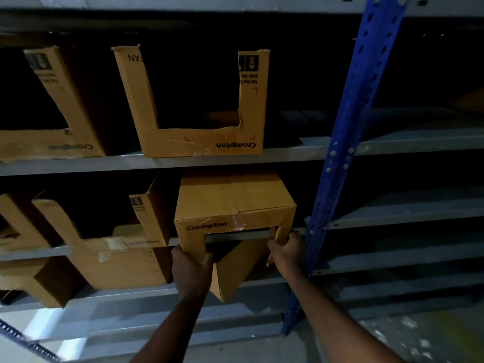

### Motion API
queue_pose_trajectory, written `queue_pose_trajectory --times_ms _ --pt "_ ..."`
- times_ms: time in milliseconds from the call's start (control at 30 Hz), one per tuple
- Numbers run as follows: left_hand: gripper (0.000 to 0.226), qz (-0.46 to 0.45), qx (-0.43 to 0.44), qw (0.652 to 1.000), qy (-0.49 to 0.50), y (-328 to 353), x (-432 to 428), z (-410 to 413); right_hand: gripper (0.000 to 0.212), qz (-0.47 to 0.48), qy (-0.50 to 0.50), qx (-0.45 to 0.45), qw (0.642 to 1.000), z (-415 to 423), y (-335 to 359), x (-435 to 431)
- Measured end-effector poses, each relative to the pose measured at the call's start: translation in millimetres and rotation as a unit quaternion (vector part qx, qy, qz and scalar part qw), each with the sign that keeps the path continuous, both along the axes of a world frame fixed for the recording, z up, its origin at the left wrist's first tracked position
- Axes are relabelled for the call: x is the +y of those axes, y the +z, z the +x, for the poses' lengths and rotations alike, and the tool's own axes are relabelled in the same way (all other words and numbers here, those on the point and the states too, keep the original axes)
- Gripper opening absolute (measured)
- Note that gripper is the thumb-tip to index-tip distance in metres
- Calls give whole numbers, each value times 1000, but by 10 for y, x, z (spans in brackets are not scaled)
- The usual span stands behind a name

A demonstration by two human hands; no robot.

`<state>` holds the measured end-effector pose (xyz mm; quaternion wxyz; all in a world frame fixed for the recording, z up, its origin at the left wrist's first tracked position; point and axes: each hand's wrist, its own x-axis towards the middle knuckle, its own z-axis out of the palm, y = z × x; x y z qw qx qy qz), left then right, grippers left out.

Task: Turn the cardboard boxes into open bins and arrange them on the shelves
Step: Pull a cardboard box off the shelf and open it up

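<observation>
Held box [233,203] sits just below frame centre, at the front of the second shelf [34,251] and just left of the blue upright [351,142]. "Crompton" is printed right way up on its near face at 9 o'clock, beside torn clear tape. The cut-out in that face opens toward 6 o'clock, and the grey shelf edge shows through it. The long axis runs front to back, toward 12 o'clock into the rack, with a taped seam along the top. Left hand [191,268]: grip closed round the left leg of the cut face. Right hand [286,254]: grip closed on the right leg, close to the upright. A loose flap hangs angled below, between the hands. At 12 o'clock on the upper shelf [78,167] is a finished bin [201,142], cut-out up, with "Crompton" upside down, an inverted "AN" fragment and a handling-symbol panel whose small text is unreadable. A second bin [52,145] at 10 o'clock also reads "Crompton" inverted. At 8 o'clock a third bin [123,260] carries a faint inverted logo.
</observation>
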<state>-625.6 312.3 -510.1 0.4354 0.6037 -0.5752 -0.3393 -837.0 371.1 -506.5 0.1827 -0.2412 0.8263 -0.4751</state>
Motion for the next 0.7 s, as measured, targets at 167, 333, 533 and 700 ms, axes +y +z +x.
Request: queue_pose_trajectory --times_ms 167,333,533,700 --pt "63 -36 24 999 18 -38 511 243 31 -4 -41 64 997 386 28 558" --pt "67 -29 22 999 22 -5 1058 562 20 -40 -76 91 992 806 113 1140" --pt "59 -63 49 997 18 175 1820 1127 33 -97 -108 96 985 1422 208 1952" --pt "65 -135 59 989 -1 447 2486 1588 23 -160 -145 104 971 1844 596 2602"
